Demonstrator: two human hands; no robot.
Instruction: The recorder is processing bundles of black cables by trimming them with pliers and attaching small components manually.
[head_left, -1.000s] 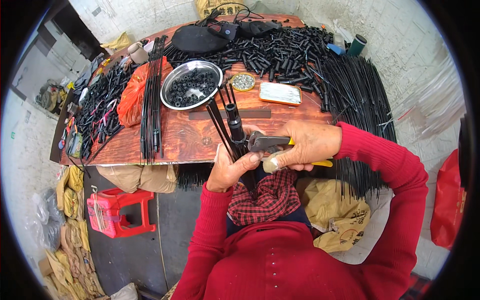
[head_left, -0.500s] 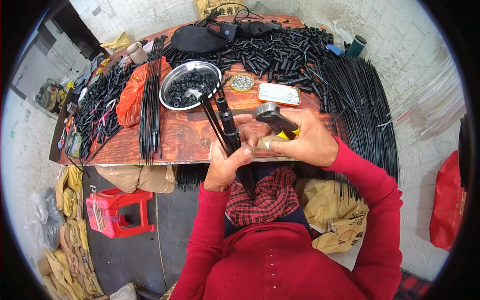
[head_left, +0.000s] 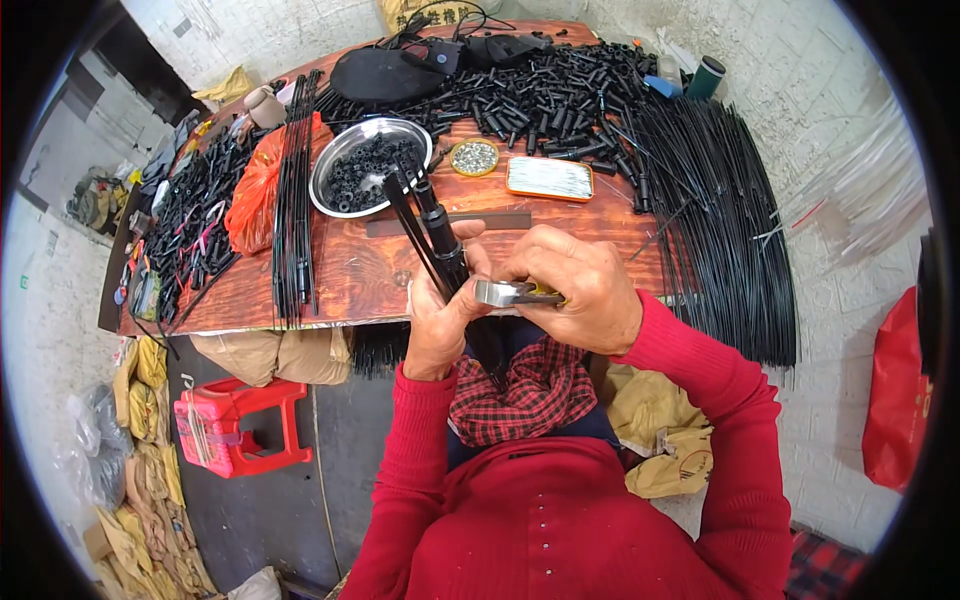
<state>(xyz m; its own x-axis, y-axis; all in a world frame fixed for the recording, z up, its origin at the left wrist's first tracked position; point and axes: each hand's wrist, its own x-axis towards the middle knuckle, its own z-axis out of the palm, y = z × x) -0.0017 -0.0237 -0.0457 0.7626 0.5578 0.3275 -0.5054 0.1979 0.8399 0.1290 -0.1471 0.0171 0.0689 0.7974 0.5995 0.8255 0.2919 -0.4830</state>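
Several black rods (head_left: 411,225) and a black sleeve (head_left: 438,230) tilt over checked cloth (head_left: 520,400), wrapped by the left hand (head_left: 438,318), presumably for steadiness; the right hand (head_left: 582,285) curls round pliers (head_left: 495,293) just beside, contact unclear. Beyond, a steel bowl (head_left: 319,190) sits within reach.

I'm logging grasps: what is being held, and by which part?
Left grip: black rods and a black tube, around mid-length. Right grip: pliers, by the handles.
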